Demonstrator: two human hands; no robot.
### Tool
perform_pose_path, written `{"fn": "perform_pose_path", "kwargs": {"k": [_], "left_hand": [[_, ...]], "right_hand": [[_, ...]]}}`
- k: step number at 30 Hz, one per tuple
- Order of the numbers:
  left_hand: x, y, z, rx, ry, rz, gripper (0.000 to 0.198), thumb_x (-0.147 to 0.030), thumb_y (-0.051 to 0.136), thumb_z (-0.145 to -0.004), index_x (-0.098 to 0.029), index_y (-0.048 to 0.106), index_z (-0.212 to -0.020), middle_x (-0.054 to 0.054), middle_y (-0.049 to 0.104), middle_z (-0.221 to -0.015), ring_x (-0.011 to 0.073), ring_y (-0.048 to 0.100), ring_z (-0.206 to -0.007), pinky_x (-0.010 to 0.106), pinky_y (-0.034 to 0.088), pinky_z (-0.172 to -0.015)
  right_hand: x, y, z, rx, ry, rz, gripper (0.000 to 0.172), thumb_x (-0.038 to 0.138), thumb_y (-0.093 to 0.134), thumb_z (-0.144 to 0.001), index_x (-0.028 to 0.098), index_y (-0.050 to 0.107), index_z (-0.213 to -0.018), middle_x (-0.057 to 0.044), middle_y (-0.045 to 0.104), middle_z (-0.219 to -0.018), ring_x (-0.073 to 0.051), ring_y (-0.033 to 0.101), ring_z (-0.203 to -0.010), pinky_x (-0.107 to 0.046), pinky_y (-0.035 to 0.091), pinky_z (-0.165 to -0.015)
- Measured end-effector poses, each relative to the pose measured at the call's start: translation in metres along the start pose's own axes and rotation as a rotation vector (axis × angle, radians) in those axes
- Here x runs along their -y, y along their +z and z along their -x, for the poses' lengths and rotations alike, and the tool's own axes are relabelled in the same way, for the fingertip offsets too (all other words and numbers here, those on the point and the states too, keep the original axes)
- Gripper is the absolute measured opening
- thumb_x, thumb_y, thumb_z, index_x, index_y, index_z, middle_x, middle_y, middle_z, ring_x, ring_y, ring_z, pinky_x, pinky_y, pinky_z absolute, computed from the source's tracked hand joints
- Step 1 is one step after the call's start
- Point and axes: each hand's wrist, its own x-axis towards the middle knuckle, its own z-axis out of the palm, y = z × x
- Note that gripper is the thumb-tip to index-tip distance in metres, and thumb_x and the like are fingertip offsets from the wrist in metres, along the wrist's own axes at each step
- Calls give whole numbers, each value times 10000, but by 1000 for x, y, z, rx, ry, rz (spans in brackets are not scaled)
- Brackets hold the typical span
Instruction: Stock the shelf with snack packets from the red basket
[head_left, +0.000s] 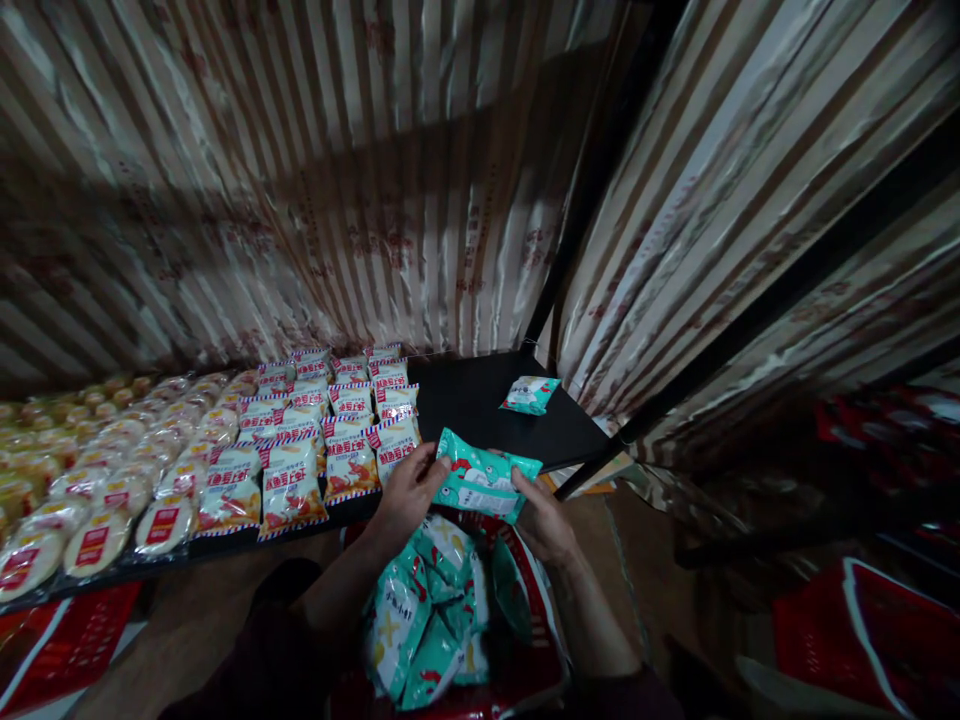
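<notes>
Between my two hands a teal snack bag point(484, 478) is stretched level above a red basket point(551, 640). My left hand point(409, 495) grips its left end, with the thumb on top. On the other side my right hand point(546, 520) pinches the right end. Below, the basket holds several more teal snack bags point(405, 610), lying loosely on each other. Another teal-and-white snack bag point(529, 394) lies alone on the black shelf point(465, 385), ahead and to the right of my hands.
Left of my hands, rows of white snack bags point(292, 485) with striped edges stand on the shelf. Round packaged cakes point(97, 540) fill its far left. A dark post point(585, 190) rises at the shelf's back corner. Striped curtains point(420, 180) hang behind. Another red basket point(817, 620) stands right.
</notes>
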Motion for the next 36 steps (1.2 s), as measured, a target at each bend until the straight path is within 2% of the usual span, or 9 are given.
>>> {"fn": "perform_pose_path", "kwargs": {"k": [5,9,12,16,21,26,29,32,36], "left_hand": [[3,0,-14,-39,44,-181,375,-484,558,-803,-164,658,-974,9,658,-742,145,591,-667,224,445,-573],[-3,-2,-32,-78,75,-337,360,-465,539,-793,-159,679,-920,4,641,-715,140,570,-640,221,429,-551],[-8,-1,-46,-71,95,-406,334,-467,561,-760,-162,687,-811,-9,614,-657,131,544,-606,214,407,-526],[-10,3,-58,-86,89,-415,291,-445,585,-732,-169,671,-699,-18,586,-604,118,507,-565,208,377,-498],[-4,7,-61,-141,94,-355,240,-410,612,-720,-182,680,-683,-9,603,-614,122,515,-567,205,380,-500],[-3,7,-60,-154,83,-309,253,-431,654,-711,-185,702,-744,11,648,-679,150,570,-643,211,422,-540],[-1,6,-53,-246,122,-290,292,-402,706,-699,-190,699,-899,53,692,-897,184,618,-792,244,482,-662],[6,8,-41,-370,126,-295,442,-370,725,-702,-193,634,-1096,101,643,-1132,208,621,-932,296,499,-793],[10,20,-28,-221,-56,-155,558,-378,705,-730,-163,544,-1219,172,567,-1253,256,603,-1049,355,511,-830]], "right_hand": [[-6,-13,-9,-5,1,0,380,446,737,-700,211,694,-995,-60,738,-959,-271,665,-950,-390,498,-831],[-3,-23,-8,143,95,92,356,388,765,-679,208,693,-978,-36,732,-879,-203,664,-790,-296,487,-702],[2,-26,-6,238,116,109,410,371,763,-694,212,662,-1057,-35,718,-917,-168,648,-766,-261,476,-676],[0,-28,-3,252,128,86,505,399,756,-708,252,605,-1166,-38,697,-1021,-177,656,-845,-278,495,-728],[-12,-21,-1,150,91,81,634,513,797,-598,260,624,-1152,-60,701,-1045,-248,665,-908,-337,524,-754],[-16,-16,-4,61,87,76,590,478,809,-585,259,645,-1108,-49,721,-1002,-236,678,-831,-325,542,-695],[-14,-17,-8,-2,28,39,557,411,816,-603,249,646,-1107,-49,726,-1007,-245,679,-880,-348,543,-748],[-13,-18,-13,-110,-60,-4,586,372,799,-642,268,606,-1186,-46,725,-1030,-252,676,-918,-385,533,-806],[-13,-20,-19,-286,-219,134,601,399,754,-694,288,568,-1254,-42,706,-1090,-264,663,-957,-432,510,-866]]}}
